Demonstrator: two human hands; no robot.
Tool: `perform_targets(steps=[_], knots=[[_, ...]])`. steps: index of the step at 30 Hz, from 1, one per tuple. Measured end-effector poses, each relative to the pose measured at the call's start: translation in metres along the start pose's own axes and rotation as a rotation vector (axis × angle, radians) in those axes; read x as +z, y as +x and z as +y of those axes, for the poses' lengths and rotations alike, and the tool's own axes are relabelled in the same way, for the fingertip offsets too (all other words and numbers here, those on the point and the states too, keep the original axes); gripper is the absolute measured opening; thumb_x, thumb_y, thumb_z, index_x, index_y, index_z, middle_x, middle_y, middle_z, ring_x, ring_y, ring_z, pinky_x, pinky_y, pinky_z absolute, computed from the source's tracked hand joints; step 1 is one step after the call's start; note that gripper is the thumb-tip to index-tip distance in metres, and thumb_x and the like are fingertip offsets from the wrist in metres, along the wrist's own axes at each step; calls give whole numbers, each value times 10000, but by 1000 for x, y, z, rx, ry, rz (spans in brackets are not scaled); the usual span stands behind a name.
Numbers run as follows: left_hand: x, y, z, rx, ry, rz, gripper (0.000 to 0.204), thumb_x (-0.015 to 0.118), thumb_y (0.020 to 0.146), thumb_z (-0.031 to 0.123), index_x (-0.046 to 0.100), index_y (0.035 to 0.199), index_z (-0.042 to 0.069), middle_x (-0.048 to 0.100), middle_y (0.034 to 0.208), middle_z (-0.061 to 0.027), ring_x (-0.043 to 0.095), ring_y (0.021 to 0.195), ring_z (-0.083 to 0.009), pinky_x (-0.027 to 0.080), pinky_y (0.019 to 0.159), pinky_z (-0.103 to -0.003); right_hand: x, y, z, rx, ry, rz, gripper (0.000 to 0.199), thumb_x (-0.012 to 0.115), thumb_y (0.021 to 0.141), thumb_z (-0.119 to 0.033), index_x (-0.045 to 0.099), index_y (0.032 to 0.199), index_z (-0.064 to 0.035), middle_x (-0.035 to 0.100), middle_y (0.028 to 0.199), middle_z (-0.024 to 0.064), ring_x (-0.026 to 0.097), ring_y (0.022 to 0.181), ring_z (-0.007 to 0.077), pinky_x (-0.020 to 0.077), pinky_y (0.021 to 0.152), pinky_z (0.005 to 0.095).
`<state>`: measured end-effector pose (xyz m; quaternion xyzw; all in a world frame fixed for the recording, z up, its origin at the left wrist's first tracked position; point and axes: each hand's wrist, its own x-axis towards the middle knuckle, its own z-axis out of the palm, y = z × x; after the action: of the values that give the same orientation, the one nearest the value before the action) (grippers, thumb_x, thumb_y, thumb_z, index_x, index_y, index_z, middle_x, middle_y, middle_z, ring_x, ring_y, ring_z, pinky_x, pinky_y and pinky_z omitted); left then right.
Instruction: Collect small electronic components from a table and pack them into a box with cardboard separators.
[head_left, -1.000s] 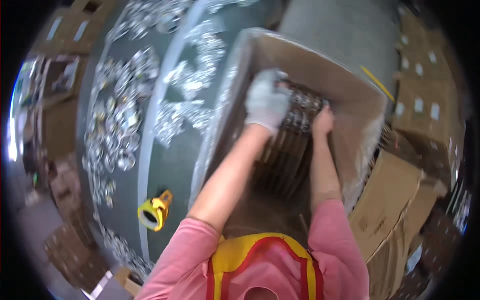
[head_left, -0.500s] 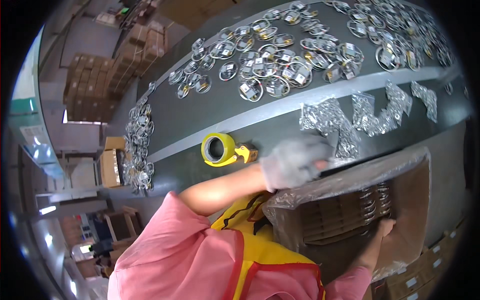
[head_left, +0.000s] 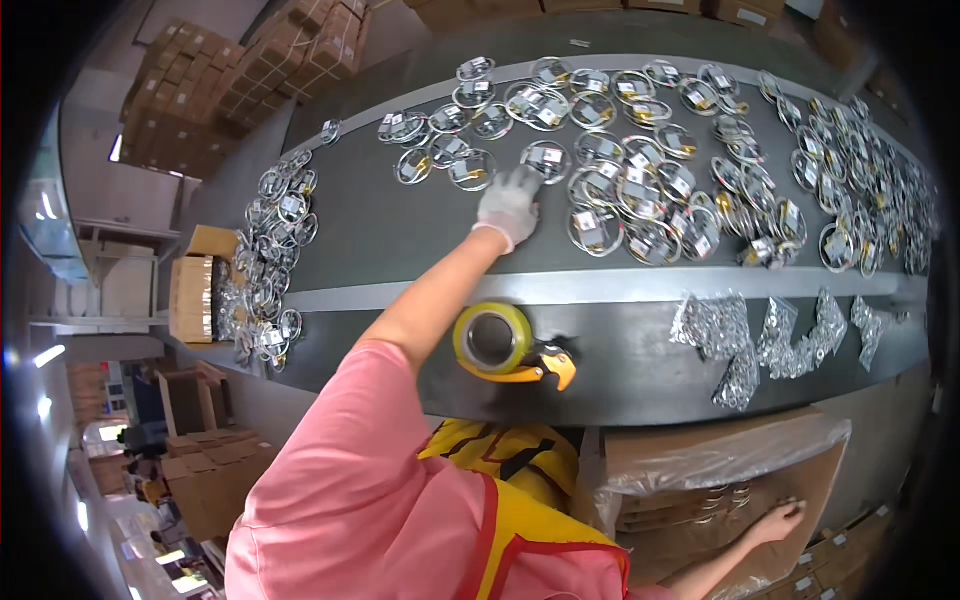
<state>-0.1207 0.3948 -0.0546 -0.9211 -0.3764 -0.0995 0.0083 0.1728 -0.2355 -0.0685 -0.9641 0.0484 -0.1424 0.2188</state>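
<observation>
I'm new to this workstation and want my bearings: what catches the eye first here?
The dark belt strewn with bagged wire coils, the gloved left hand reaching among them. Nearer, a yellow tape dispenser sits on the belt's edge. Lower right, the bare right hand rests in a plastic-lined cardboard box.

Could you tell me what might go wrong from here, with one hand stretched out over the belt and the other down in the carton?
The gloved left hand reaches among closely packed bagged wire coils; it could snag or drag neighbouring ones. The forearm passes just above the yellow tape dispenser, so pulling back might knock it off the ledge. The bare right hand works inside the plastic-lined carton while the view faces the belt, so it may fumble.
</observation>
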Motion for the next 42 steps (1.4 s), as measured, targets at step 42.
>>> perform_targets(steps=[42], knots=[[-51, -137, -224, -569, -335, 416, 132, 593, 708, 8, 483, 766, 50, 530, 736, -99, 530, 615, -245, 439, 551, -348, 165, -361, -646, -1390, 327, -975, 312, 583, 722, -107, 539, 1026, -54, 614, 852, 174, 600, 746, 317, 482, 679, 421]])
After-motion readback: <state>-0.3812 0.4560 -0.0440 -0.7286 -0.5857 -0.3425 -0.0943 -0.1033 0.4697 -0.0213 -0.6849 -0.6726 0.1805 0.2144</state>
